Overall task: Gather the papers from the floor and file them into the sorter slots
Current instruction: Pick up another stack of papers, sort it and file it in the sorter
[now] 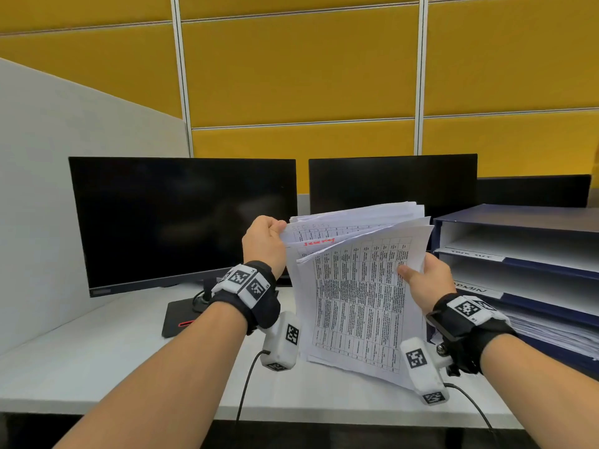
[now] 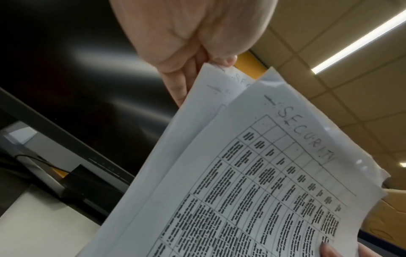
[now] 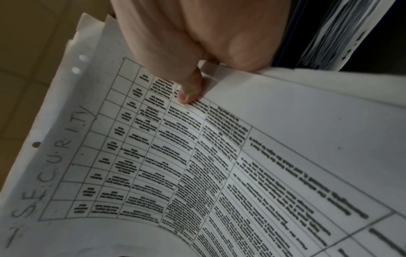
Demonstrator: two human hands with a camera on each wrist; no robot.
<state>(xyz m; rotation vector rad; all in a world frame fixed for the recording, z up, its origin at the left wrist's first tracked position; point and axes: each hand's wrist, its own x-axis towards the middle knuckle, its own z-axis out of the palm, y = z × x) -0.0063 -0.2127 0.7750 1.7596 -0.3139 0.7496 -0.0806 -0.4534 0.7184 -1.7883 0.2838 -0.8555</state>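
Observation:
I hold a stack of printed papers (image 1: pixel 353 286) upright above the white desk (image 1: pixel 97 367), its sheets fanned apart at the top. My left hand (image 1: pixel 264 243) pinches the top left corner of the rear sheets (image 2: pixel 211 90). My right hand (image 1: pixel 426 281) grips the right edge, thumb (image 3: pixel 190 90) pressed on the front table-printed sheet (image 3: pixel 197 156). Handwritten "SECURITY" heads a sheet (image 2: pixel 307 137). The blue sorter (image 1: pixel 518 254) with white shelves stands just right of the papers, its slots bearing labels, one reading "ADMIN" (image 1: pixel 471 288).
Two dark monitors (image 1: pixel 181 218) (image 1: pixel 392 183) stand behind the papers, backed by yellow partition panels. A grey divider (image 1: pixel 64 189) bounds the desk on the left. The sorter's lowest slot holds a pile of sheets (image 1: pixel 551 332). Wrist-camera cables hang over the desk's front edge.

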